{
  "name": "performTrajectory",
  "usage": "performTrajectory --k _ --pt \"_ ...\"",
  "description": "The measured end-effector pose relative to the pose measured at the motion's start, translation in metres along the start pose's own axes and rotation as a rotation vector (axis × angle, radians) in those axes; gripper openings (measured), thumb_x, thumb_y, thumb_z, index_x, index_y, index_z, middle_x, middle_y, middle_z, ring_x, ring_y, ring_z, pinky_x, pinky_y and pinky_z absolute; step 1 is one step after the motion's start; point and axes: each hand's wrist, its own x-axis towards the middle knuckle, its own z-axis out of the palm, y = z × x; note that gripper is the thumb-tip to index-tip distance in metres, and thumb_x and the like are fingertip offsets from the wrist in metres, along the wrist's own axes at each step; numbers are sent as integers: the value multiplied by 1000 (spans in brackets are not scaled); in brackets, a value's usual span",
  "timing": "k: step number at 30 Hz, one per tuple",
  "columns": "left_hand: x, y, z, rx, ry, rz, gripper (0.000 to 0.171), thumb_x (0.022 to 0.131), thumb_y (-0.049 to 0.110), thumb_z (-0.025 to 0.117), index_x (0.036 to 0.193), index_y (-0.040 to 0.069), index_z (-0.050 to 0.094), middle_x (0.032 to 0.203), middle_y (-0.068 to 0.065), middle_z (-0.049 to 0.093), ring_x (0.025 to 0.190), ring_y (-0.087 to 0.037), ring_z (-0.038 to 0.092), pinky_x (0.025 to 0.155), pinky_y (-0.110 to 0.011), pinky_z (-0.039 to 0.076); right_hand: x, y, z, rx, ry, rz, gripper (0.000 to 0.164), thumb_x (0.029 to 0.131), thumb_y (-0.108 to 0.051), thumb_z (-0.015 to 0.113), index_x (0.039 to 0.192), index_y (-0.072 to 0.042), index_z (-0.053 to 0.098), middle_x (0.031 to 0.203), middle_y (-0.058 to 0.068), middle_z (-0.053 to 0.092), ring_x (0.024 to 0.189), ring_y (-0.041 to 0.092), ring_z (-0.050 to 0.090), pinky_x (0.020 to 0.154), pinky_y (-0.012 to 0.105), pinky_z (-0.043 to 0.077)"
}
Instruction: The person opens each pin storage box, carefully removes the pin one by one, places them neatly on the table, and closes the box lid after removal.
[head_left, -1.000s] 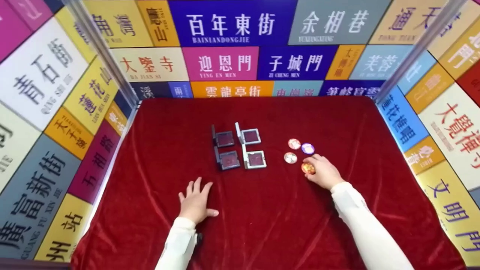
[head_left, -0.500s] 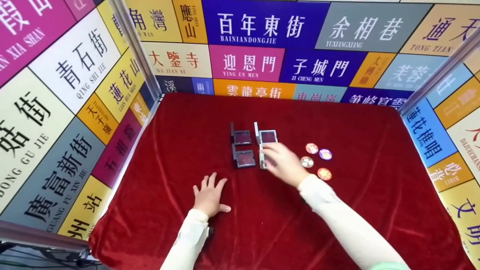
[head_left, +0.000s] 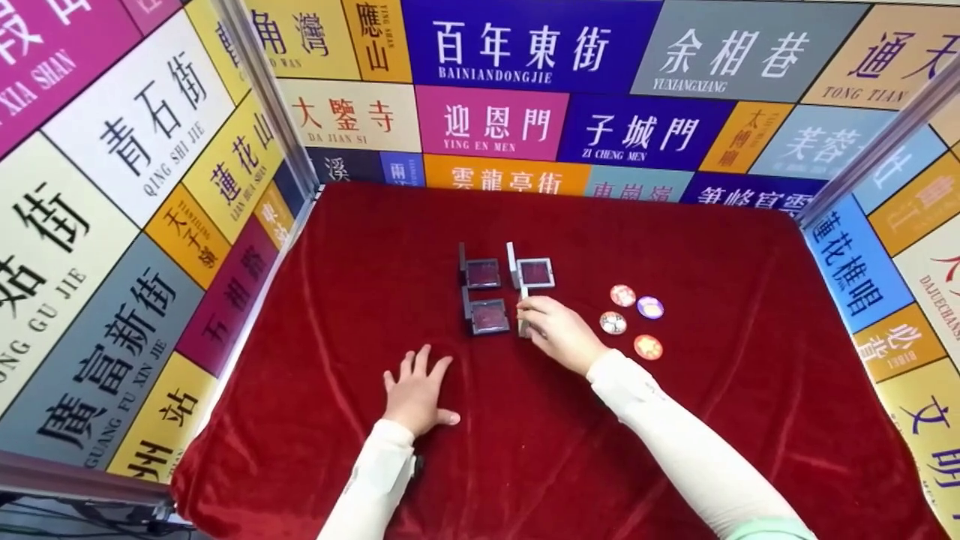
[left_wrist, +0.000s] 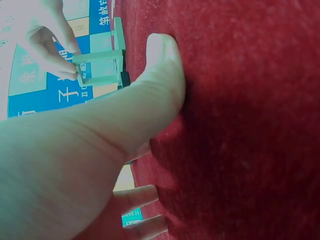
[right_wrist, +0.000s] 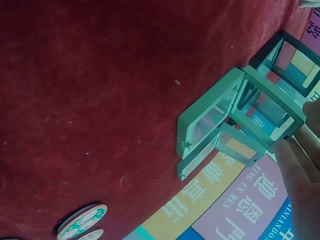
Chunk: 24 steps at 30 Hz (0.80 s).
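My right hand (head_left: 559, 334) pinches the raised lid of the near pale hinged case (head_left: 524, 309) by its top edge, fingers on one side and thumb on the other. In the right wrist view this case (right_wrist: 270, 82) has clear windows and stands unfolded, its base on the cloth. The hand hides the base in the head view. My left hand (head_left: 416, 394) rests flat with spread fingers on the red cloth (head_left: 315, 315), touching nothing else. Beside the held case are a near dark case (head_left: 489, 316), a far dark case (head_left: 482, 274) and a far pale case (head_left: 535, 273), all with lids raised.
Right of the cases lie round printed discs: a red one (head_left: 622, 295), a purple one (head_left: 650, 307), a black-and-white one (head_left: 613, 322) and an orange one (head_left: 648, 347). Sign-covered panels (head_left: 491, 124) enclose the back and sides of the cloth-covered table.
My right hand has left the orange disc and moved left to the near pale case, whose lid it now holds. The left hand stays put. The head view has shifted.
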Motion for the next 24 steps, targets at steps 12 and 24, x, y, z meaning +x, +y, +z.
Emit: performTrajectory --k 12,24 --pt "-2 -1 0 -2 -4 1 104 72 48 98 160 17 51 170 -23 33 154 -52 29 110 -84 28 -19 14 -4 33 88 36 20 86 13 82 104 5 77 120 21 71 115 36 67 102 45 55" --pt "-2 -3 4 -13 1 5 105 71 48 99 160 18 52 170 -22 33 154 -51 29 110 -84 28 -39 26 -1 52 97 88 18 86 15 79 102 7 75 111 20 69 106 36 67 97 46 55"
